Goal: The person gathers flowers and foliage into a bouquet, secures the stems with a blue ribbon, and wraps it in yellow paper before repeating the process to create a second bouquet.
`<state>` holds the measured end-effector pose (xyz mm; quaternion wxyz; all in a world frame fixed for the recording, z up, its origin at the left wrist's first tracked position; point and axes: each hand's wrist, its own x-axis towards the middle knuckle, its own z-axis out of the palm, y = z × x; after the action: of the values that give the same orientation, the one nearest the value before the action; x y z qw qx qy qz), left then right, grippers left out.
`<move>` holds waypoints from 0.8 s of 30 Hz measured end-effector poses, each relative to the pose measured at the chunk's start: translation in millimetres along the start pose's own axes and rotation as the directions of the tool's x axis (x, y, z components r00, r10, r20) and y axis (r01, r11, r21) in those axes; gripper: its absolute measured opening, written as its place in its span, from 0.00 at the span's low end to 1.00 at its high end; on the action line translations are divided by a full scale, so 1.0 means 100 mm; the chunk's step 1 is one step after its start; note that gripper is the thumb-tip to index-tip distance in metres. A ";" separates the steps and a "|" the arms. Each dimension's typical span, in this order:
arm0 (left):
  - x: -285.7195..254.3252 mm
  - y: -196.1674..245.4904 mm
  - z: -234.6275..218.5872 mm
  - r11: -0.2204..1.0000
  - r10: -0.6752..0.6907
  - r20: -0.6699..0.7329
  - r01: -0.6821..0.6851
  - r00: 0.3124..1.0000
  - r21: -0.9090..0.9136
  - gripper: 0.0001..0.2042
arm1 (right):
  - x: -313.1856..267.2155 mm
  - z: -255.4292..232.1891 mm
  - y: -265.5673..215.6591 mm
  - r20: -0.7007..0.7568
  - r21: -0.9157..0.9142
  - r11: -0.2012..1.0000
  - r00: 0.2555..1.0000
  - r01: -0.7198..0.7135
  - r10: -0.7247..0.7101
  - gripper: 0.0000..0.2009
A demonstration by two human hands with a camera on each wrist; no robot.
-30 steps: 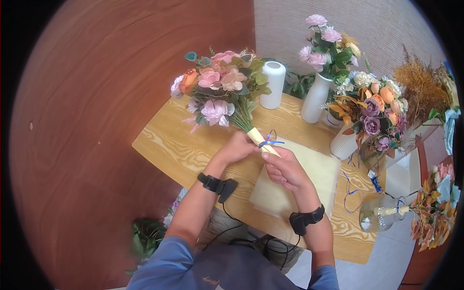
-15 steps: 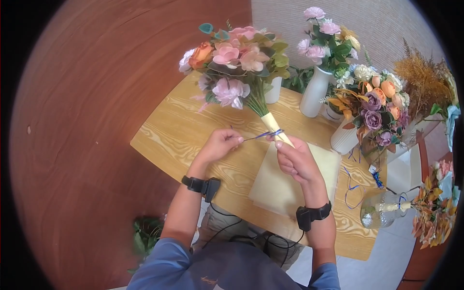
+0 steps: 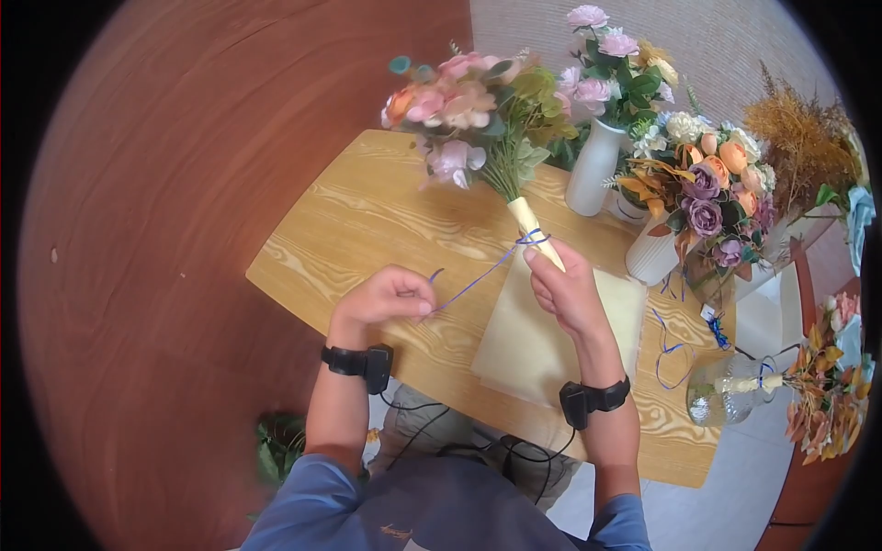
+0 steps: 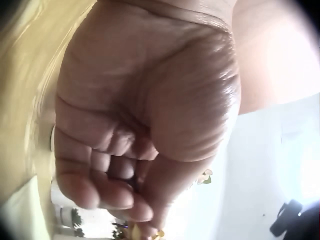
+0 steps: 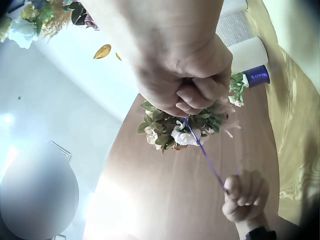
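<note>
My right hand (image 3: 573, 292) grips a bouquet by its stems, which are wrapped in pale yellow paper (image 3: 524, 217). Pink, orange and lilac flowers (image 3: 450, 106) with green leaves lean up and away from me. A thin blue ribbon (image 3: 479, 276) is tied round the wrap just above the right thumb. From there the ribbon runs down to my left hand (image 3: 386, 296), whose thumb and fingertips pinch its end. The right wrist view shows the ribbon (image 5: 206, 154) stretched straight between both hands. In the left wrist view, curled fingers (image 4: 117, 195) hide the pinched end.
Pale paper sheets (image 3: 551, 340) lie on the wooden table (image 3: 340, 220). A white vase (image 3: 595, 170) and a ribbed vase (image 3: 650, 255) hold flowers at the back right. A glass jar (image 3: 712, 395) lies near loose blue ribbon (image 3: 672, 354). A ribbon spool (image 5: 258, 75) shows in the right wrist view.
My left hand has moved from the wrapped stems down and left, drawing the ribbon out. The right hand has carried the bouquet up and to the right.
</note>
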<state>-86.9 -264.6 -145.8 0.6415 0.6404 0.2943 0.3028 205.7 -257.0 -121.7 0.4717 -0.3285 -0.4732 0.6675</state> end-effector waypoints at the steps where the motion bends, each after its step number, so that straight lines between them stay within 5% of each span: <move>1: 0.00 0.05 0.01 0.982 0.147 0.058 -0.138 0.987 -0.130 0.06 | 0.01 0.00 0.01 -0.031 -0.058 0.998 0.999 0.021 -0.022 0.07; 2: 0.02 0.09 0.04 0.982 0.145 0.060 -0.137 0.988 -0.131 0.06 | 0.01 0.02 0.02 -0.034 -0.057 0.998 0.999 0.020 -0.022 0.07; 4: 0.03 0.22 0.16 0.856 0.408 -0.109 -0.422 0.906 -0.300 0.10 | 0.02 0.04 0.06 -0.117 -0.245 0.968 0.989 0.059 -0.090 0.08; 10: 0.16 0.76 0.72 0.805 0.536 -0.239 -0.576 0.810 -0.145 0.10 | 0.07 0.05 0.24 -0.061 -0.560 0.798 0.950 0.221 -0.306 0.12; 14: 0.14 0.96 0.86 0.684 0.661 -0.181 -0.684 0.728 -0.253 0.10 | 0.12 0.03 0.33 -0.091 -0.550 0.815 0.957 0.183 -0.276 0.14; 16: 0.10 1.05 0.77 0.501 0.735 -0.350 -0.813 0.581 -0.297 0.09 | 0.13 -0.02 0.34 -0.089 -0.551 0.823 0.971 0.138 -0.222 0.15; 18: 0.03 1.10 0.64 0.400 0.642 -0.627 -0.891 0.441 -0.217 0.08 | 0.13 -0.04 0.33 -0.090 -0.536 0.834 0.973 0.132 -0.212 0.15; 19: -0.02 1.11 0.55 0.407 0.645 -0.615 -0.885 0.454 -0.227 0.08 | 0.13 -0.05 0.33 -0.082 -0.525 0.842 0.978 0.123 -0.194 0.16; 21: -0.10 1.08 0.34 0.450 0.493 -0.844 -0.892 0.212 0.039 0.08 | 0.13 -0.05 0.32 -0.084 -0.513 0.843 0.969 0.159 -0.234 0.15; 22: -0.11 0.99 0.26 0.453 0.498 -0.839 -0.891 0.221 0.034 0.08 | 0.13 -0.05 0.32 -0.068 -0.508 0.839 0.962 0.195 -0.264 0.15; 24: -0.12 0.70 0.10 0.843 0.506 -0.802 -0.379 0.316 0.383 0.06 | 0.10 -0.02 0.26 -0.072 -0.471 0.865 0.970 0.171 -0.231 0.15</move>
<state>-87.8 -280.7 -75.6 0.2443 0.4815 0.4131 0.7334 196.2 -249.9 -147.4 0.4763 -0.4214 -0.6190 0.4609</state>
